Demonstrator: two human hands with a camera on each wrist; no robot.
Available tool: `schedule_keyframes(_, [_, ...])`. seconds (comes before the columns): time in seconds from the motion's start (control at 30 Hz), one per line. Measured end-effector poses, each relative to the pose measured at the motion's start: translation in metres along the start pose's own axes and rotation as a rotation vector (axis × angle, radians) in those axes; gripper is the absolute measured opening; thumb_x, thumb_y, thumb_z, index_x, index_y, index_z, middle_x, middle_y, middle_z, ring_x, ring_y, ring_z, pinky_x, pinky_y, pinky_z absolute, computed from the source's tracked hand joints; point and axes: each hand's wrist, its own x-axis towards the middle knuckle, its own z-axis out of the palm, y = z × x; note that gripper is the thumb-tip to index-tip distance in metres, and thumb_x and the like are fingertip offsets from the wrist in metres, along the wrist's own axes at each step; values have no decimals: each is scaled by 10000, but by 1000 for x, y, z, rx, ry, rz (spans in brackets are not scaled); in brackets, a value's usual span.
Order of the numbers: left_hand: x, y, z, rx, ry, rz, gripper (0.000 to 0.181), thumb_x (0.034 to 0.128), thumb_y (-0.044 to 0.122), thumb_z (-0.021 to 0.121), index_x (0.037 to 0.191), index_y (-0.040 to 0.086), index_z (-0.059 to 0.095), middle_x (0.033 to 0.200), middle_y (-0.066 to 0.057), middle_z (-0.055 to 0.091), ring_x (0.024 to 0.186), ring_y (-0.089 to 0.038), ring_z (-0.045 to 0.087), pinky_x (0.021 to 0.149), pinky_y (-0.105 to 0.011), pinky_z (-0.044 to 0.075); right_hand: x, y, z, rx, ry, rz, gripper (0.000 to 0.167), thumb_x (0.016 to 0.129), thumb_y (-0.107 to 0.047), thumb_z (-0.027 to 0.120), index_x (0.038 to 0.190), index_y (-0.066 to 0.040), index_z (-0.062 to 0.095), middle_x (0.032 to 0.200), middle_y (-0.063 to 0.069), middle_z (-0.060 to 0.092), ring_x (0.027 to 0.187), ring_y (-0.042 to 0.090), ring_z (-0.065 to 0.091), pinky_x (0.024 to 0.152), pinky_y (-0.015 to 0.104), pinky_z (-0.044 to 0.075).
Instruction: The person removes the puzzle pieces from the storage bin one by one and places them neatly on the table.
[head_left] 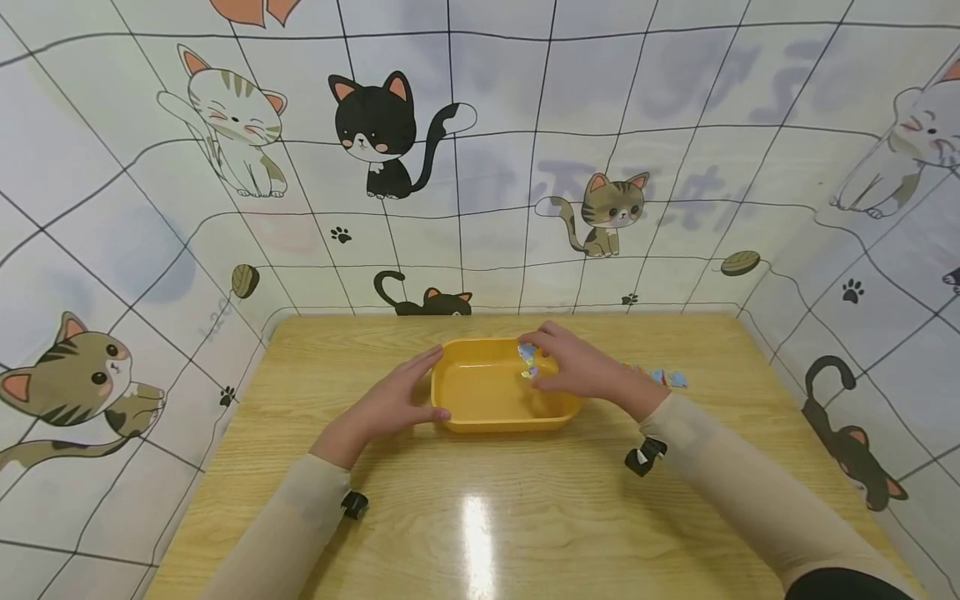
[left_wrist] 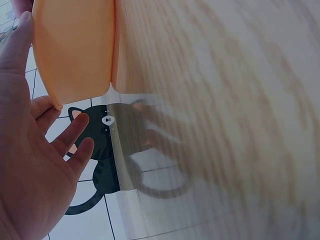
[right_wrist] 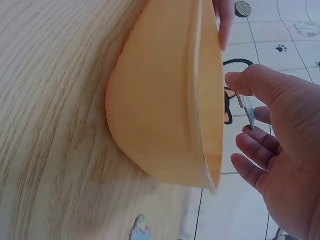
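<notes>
A shallow yellow plastic tray (head_left: 480, 425) sits on the wooden table. My left hand (head_left: 390, 404) holds its left end, thumb at the near corner and forefinger at the far one; the other fingers spread loosely in the left wrist view. Above the tray's right part, my right hand (head_left: 576, 367) pinches a small flat printed piece (head_left: 527, 353), mostly light blue with some yellow, between thumb and fingers. Edge-on, that piece looks thin in the right wrist view, above the tray's rim (right_wrist: 195, 90). Its exact kind cannot be made out.
More small colourful flat pieces (head_left: 667, 378) lie on the table right of the tray, partly behind the right forearm. A cat-printed wall covering (head_left: 495, 233) closes off the back and both sides of the wooden table (head_left: 420, 500).
</notes>
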Motion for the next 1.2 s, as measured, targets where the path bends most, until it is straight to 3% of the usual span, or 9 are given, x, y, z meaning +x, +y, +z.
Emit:
schedule_keyframes(0.17, [1,-1,0,-3,0,-5,1134,910,606,872,1773,166,281,1841,77,185,1687,-301,209,1349,-570,212,-10,8,-7,4,22,8,690,955,-161,879,1569,-57,582,1394,108,551,1209,364,618,1017,511,562])
schedule_keyframes(0.43, [0,-3,1,-11,0,-11,1137,908,622,866,1770,159,288,1838,80,185,1689,-299,201,1348,-581,209,-28,16,-19,29,39,34,703,955,-172,887,1579,-87,574,1378,90,545,1195,362,602,886,479,564])
schedule_keyframes(0.73, [2,-6,3,-6,9,-10,1122,910,585,883,1771,178,290,1834,105,190,1686,-288,212,1345,-578,223,-45,30,-34,5,50,98,698,977,-162,867,1598,-98,554,1497,126,512,1196,352,589,871,454,565])
schedule_keyframes(1.0, [1,-4,2,-16,5,-17,1124,905,588,886,1774,201,287,1838,88,190,1688,-297,205,1344,-591,217,-64,41,-44,-5,75,107,687,990,-125,849,1596,-38,537,1443,178,517,1196,421,585,922,605,568])
schedule_keyframes(1.2, [1,-3,2,-18,0,-24,1118,909,583,884,1775,215,281,1839,89,188,1689,-295,203,1345,-591,212,-77,51,-50,-31,89,160,700,994,-169,856,1602,-47,531,1443,185,511,1223,447,589,948,605,583])
